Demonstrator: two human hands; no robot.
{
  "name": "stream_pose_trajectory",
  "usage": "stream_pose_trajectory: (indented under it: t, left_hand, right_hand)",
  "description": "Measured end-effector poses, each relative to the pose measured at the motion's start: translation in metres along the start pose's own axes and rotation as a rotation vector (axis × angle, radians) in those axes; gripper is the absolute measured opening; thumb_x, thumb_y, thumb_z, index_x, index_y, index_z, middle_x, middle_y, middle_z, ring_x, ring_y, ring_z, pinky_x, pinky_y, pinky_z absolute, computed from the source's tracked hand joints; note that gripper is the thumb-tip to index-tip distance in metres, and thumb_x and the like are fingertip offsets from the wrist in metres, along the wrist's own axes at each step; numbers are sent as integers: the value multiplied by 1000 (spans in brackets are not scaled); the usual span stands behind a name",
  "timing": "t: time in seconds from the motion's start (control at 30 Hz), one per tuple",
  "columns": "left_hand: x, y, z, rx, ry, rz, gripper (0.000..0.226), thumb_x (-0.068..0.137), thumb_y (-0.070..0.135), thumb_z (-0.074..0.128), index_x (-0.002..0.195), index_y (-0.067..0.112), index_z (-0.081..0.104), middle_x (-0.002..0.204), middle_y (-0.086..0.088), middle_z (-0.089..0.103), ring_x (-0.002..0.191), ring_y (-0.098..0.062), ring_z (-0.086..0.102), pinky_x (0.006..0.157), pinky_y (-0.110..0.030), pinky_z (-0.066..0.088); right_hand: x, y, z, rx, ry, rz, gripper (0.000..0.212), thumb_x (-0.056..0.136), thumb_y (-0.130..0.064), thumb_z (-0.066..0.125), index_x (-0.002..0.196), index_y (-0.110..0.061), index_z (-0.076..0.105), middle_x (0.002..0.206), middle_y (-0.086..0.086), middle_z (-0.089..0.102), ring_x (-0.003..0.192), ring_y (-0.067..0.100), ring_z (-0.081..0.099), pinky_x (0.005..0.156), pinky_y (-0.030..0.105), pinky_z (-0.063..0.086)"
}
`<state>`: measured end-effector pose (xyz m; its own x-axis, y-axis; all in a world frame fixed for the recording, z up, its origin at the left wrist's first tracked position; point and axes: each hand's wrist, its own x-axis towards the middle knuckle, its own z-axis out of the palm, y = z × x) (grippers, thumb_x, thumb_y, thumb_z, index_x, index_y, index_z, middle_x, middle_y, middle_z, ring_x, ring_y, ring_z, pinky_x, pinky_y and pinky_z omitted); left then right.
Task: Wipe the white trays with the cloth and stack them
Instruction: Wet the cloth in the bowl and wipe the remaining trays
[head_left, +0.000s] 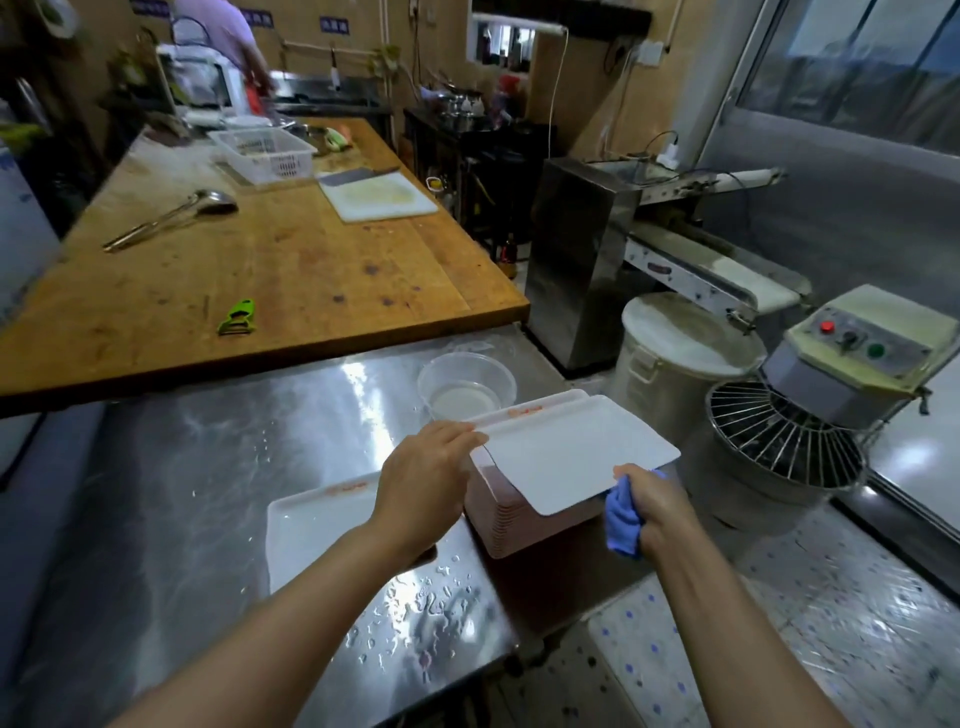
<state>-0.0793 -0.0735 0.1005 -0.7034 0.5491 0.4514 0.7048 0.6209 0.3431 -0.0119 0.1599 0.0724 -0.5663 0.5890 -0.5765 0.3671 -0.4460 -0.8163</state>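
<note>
Left hand (423, 480): my fingers grip the white tray's (566, 457) left edge.
Right hand (657, 512): I'm clutching the blue cloth (621, 519) at its near corner.
Tray: tilted over the stack (519, 525).

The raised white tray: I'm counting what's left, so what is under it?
Under the raised white tray sits a stack of trays on the steel table. Its top surface is covered.

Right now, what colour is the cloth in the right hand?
Blue; the cloth shows best in the head view, bunched in the right hand.
</note>
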Motion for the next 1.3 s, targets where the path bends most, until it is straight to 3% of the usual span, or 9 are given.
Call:
stream_pose_trajectory:
  t: [0.1, 0.3, 0.57, 0.73, 0.83, 0.93, 1.1, 1.23, 1.3]
  left_hand:
    - [-6, -6, 4, -13, -34, -74, 41, 73, 2, 72, 112, 16, 68, 117, 0, 66, 109, -24, 60, 78, -36, 49]
    - [-16, -21, 9, 8, -75, -183, 37, 83, 14, 66, 118, 23, 63, 122, 6, 63, 117, -18, 54, 88, -34, 43]
    - [-28, -41, 11, 43, -144, -273, 33, 90, 23, 57, 123, 28, 58, 128, 12, 57, 124, -11, 46, 94, -29, 40]
    - [-34, -52, 8, 38, -142, -319, 32, 90, 22, 58, 122, 26, 59, 128, 10, 57, 124, -12, 46, 95, -31, 40]
    - [-39, -62, 4, 45, -136, -368, 31, 89, 23, 59, 120, 26, 59, 126, 9, 59, 123, -13, 48, 92, -31, 40]
    - [-46, -76, -3, 53, -144, -465, 32, 88, 25, 59, 120, 29, 58, 125, 8, 59, 120, -14, 49, 88, -31, 41]
    - [-68, -107, -14, 86, -172, -656, 36, 87, 29, 59, 123, 31, 55, 128, 5, 58, 116, -22, 54, 88, -35, 44]
    - [-90, -131, -16, 106, -207, -772, 43, 87, 28, 60, 129, 29, 50, 125, 1, 60, 112, -25, 56, 85, -36, 46]
    - [-100, -141, -14, 117, -223, -814, 47, 86, 27, 60, 132, 27, 47, 122, -1, 62, 109, -26, 58, 82, -35, 47]
  right_hand:
    - [7, 5, 12, -78, 63, 25, 24, 90, -6, 43, 69, -15, 37, 47, 4, 41, 37, 15, 37, 44, 20, 35]
    - [18, 12, 28, -215, 113, -10, 20, 88, -17, 54, 74, -16, 40, 38, 1, 40, 50, 22, 39, 68, 45, 46]
    - [46, 24, 37, -351, 168, -80, 34, 80, -37, 69, 73, -10, 49, 71, 15, 58, 70, 30, 58, 82, 59, 51]
    - [25, 22, 38, -351, 290, -224, 35, 82, -39, 68, 80, -7, 54, 71, 13, 61, 66, 29, 60, 65, 37, 52]
    - [-1, 18, 49, -311, 325, -294, 35, 85, -42, 58, 77, -8, 54, 71, 11, 62, 71, 31, 61, 64, 36, 51]
    - [-30, 13, 76, -272, 196, -346, 40, 88, -42, 54, 97, -5, 61, 93, 16, 65, 85, 33, 63, 76, 40, 52]
    - [-57, 24, 134, -497, -206, -430, 29, 92, -34, 46, 107, -15, 63, 99, 7, 64, 81, 18, 60, 64, 27, 48]
    - [-56, 50, 176, -701, -438, -440, 10, 72, -18, 49, 82, -15, 50, 87, 18, 63, 74, 32, 64, 52, 31, 51]
    - [-46, 69, 191, -754, -475, -444, 12, 73, -9, 46, 82, -17, 41, 105, 17, 54, 81, 40, 63, 45, 34, 50]
